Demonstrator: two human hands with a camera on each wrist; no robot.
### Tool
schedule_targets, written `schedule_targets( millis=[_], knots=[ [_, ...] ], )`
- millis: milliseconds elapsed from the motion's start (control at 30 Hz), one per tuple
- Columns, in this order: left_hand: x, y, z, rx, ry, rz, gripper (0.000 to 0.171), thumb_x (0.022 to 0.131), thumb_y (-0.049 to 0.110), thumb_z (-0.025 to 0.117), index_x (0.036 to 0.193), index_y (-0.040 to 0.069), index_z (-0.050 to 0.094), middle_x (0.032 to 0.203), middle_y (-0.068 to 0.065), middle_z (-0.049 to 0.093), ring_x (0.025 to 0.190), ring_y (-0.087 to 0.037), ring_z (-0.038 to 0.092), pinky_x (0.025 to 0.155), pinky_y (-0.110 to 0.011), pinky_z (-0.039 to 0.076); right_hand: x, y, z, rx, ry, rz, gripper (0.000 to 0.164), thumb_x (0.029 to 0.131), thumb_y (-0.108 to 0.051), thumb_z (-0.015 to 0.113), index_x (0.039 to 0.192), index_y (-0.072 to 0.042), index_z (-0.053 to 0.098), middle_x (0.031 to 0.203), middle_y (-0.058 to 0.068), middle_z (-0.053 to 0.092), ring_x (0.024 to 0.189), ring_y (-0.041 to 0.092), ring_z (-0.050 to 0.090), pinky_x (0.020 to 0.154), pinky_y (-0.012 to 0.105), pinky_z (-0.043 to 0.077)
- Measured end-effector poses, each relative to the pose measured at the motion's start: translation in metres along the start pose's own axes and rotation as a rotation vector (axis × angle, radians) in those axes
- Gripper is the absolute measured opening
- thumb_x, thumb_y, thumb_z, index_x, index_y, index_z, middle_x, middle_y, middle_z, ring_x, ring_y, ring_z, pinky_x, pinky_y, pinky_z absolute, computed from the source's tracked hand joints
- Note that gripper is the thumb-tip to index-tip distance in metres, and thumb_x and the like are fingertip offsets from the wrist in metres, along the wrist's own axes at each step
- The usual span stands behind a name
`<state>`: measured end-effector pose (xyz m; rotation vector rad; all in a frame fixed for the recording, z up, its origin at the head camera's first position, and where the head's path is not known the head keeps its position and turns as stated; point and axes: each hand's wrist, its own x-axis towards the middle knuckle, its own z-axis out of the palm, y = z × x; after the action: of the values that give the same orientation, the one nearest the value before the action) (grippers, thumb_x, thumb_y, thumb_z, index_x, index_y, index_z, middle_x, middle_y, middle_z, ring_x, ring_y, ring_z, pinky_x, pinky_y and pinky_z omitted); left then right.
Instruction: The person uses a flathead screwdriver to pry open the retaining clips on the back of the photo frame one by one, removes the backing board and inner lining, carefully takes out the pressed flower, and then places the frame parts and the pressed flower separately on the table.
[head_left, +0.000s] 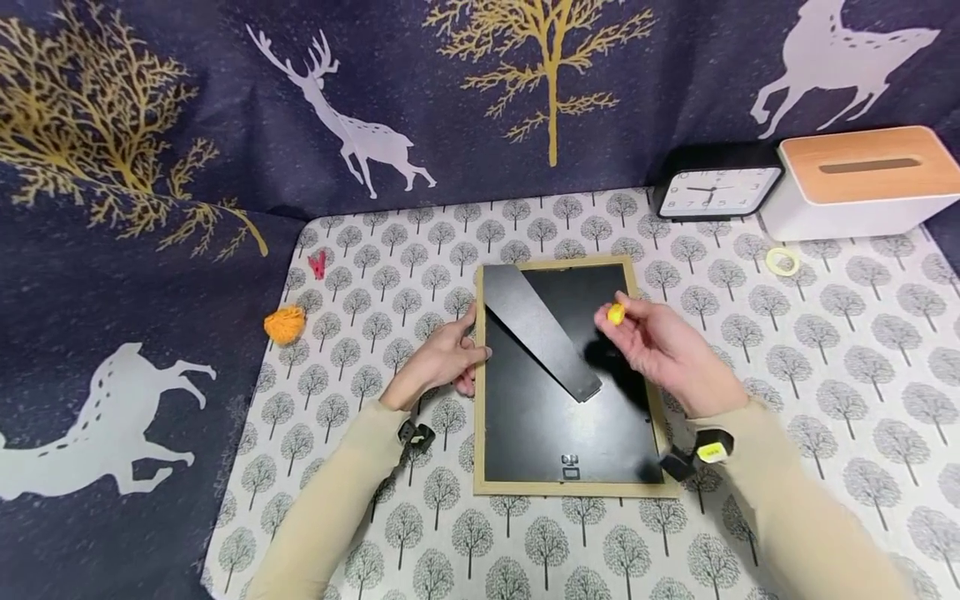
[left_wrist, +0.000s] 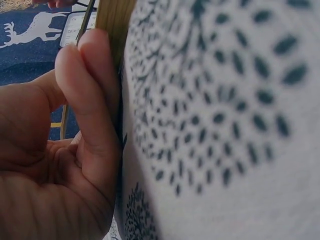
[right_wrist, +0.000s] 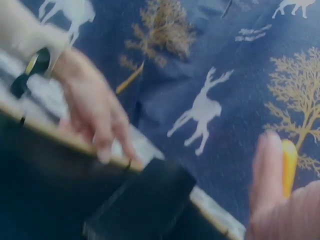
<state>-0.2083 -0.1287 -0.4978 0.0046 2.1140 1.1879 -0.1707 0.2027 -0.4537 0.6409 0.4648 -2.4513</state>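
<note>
A picture frame (head_left: 577,489) with a pale wooden rim lies face down on the patterned cloth. Its black back faces up, and a dark grey stand (head_left: 543,333) slants across it. At the frame's left edge my left hand (head_left: 450,354) grips the rim, thumb on top and the other fingers curled against the side. Over the right part of the back, my right hand (head_left: 667,354) pinches a small yellow object (head_left: 616,314) between thumb and fingers, raised off the board. In the right wrist view that yellow object (right_wrist: 289,167) looks smooth and longish, mostly covered by the fingers.
A black clock (head_left: 716,192) and a white tissue box (head_left: 862,218) with a wooden lid stand at the back right. Before them lies a pale yellow ring (head_left: 782,251). On the left are a red clothespin (head_left: 317,265) and an orange yarn ball (head_left: 285,325).
</note>
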Motion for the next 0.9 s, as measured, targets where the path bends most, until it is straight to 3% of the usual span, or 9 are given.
schedule_targets(
  millis=[67, 133, 267, 367, 467, 567, 667, 767, 900],
  knots=[
    [-0.001, -0.001, 0.000, -0.002, 0.001, -0.002, 0.099, 0.107, 0.018, 0.071, 0.175, 0.030, 0.000, 0.077, -0.006, 0.065, 0.049, -0.016, 0.067, 0.051, -0.032, 0.067, -0.009, -0.005, -0.007, -0.266, -0.048, 0.005, 0.020, 0.115, -0.013, 0.053, 0.114, 0.004, 0.064, 0.092, 0.015, 0.073, 0.078, 0.022, 0.077, 0.074, 0.026, 0.073],
    [-0.002, -0.002, -0.001, -0.001, -0.003, 0.003, 0.099, 0.107, 0.018, 0.071, 0.175, 0.030, 0.000, 0.077, -0.006, 0.065, 0.050, -0.016, 0.067, 0.051, -0.032, 0.068, -0.018, -0.013, -0.013, -0.628, -0.060, -0.044, 0.027, 0.117, -0.019, 0.050, 0.126, 0.002, 0.063, 0.090, 0.006, 0.071, 0.072, 0.013, 0.069, 0.063, 0.019, 0.067],
    [-0.001, -0.004, -0.003, -0.004, -0.005, 0.013, 0.099, 0.107, 0.018, 0.071, 0.175, 0.030, 0.000, 0.077, -0.007, 0.066, 0.050, -0.016, 0.068, 0.052, -0.032, 0.068, -0.031, -0.040, -0.015, -1.440, 0.124, -0.189, 0.048, 0.119, -0.034, 0.042, 0.152, 0.000, 0.052, 0.079, -0.004, 0.062, 0.062, 0.008, 0.055, 0.051, 0.022, 0.052],
    [-0.002, -0.004, -0.005, -0.001, 0.002, 0.021, 0.100, 0.107, 0.017, 0.071, 0.176, 0.029, 0.000, 0.077, -0.007, 0.065, 0.050, -0.017, 0.068, 0.052, -0.033, 0.068, -0.028, -0.063, -0.011, -1.801, 0.220, -0.213, 0.055, 0.119, -0.038, 0.043, 0.158, 0.000, 0.049, 0.076, -0.004, 0.059, 0.061, 0.009, 0.052, 0.052, 0.026, 0.050],
    [-0.002, -0.003, -0.006, -0.006, 0.002, 0.025, 0.099, 0.107, 0.017, 0.071, 0.176, 0.028, 0.001, 0.077, -0.006, 0.065, 0.049, -0.016, 0.067, 0.051, -0.033, 0.068, -0.020, -0.081, -0.006, -1.917, 0.244, -0.239, 0.047, 0.116, -0.036, 0.053, 0.146, 0.000, 0.060, 0.077, -0.003, 0.061, 0.062, 0.009, 0.051, 0.051, 0.026, 0.048],
    [-0.003, -0.002, -0.005, -0.010, -0.007, 0.028, 0.099, 0.107, 0.017, 0.071, 0.176, 0.028, 0.000, 0.077, -0.006, 0.065, 0.050, -0.016, 0.067, 0.051, -0.032, 0.068, -0.013, -0.094, 0.002, -1.896, 0.287, -0.310, 0.029, 0.109, -0.032, 0.068, 0.119, -0.006, 0.070, 0.090, -0.006, 0.071, 0.065, 0.010, 0.054, 0.051, 0.027, 0.049],
    [-0.003, -0.001, -0.004, -0.011, -0.005, 0.026, 0.099, 0.107, 0.017, 0.071, 0.176, 0.028, 0.001, 0.077, -0.006, 0.065, 0.050, -0.016, 0.067, 0.051, -0.031, 0.067, -0.006, -0.096, 0.014, -1.872, 0.304, -0.396, 0.022, 0.101, -0.030, 0.079, 0.106, -0.009, 0.073, 0.096, -0.006, 0.074, 0.070, 0.012, 0.058, 0.054, 0.028, 0.052],
    [-0.003, 0.000, -0.004, -0.016, -0.001, 0.019, 0.099, 0.107, 0.017, 0.071, 0.176, 0.029, 0.001, 0.077, -0.006, 0.065, 0.050, -0.016, 0.067, 0.050, -0.030, 0.067, 0.004, -0.090, 0.030, -1.946, 0.264, -0.475, 0.022, 0.099, -0.031, 0.081, 0.101, -0.009, 0.075, 0.085, 0.000, 0.070, 0.070, 0.014, 0.057, 0.054, 0.027, 0.050],
    [-0.004, 0.001, -0.003, -0.016, -0.008, 0.019, 0.100, 0.107, 0.018, 0.071, 0.176, 0.029, 0.000, 0.077, -0.006, 0.066, 0.050, -0.017, 0.068, 0.050, -0.030, 0.066, 0.017, -0.076, 0.047, -2.176, 0.137, -0.580, 0.024, 0.104, -0.030, 0.075, 0.091, -0.011, 0.069, 0.077, 0.003, 0.065, 0.069, 0.019, 0.055, 0.058, 0.029, 0.045]
  ],
)
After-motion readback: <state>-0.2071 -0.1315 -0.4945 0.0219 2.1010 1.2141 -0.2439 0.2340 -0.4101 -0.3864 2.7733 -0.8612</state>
